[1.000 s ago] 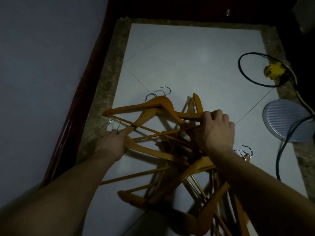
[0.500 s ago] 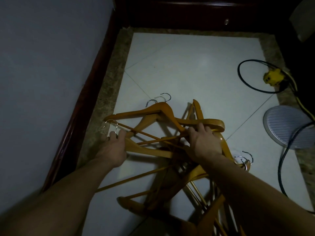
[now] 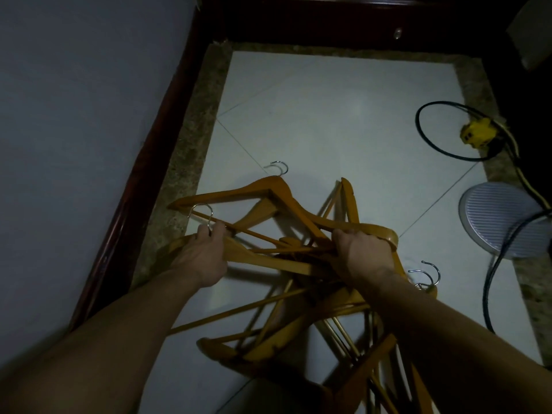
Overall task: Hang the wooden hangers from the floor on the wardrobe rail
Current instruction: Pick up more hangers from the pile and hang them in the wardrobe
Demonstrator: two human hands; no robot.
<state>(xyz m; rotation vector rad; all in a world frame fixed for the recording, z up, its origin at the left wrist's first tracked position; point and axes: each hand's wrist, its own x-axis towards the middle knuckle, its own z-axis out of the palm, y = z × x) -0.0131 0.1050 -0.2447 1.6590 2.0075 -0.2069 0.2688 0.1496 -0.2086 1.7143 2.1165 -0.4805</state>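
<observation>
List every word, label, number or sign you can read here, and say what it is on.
None can be read. The hangers, floor tiles, grey disc and wall show no lettering. Any marks on the yellow plug are too small and dark to read.

A pale tiled floor fills the centre of the frame, edged by a speckled stone border. A tangled pile of wooden hangers lies on it at lower centre — hooks pointing several ways. At the right edge sit a ribbed round disc, a looped black cable and a yellow plug block — all near the border.
</observation>
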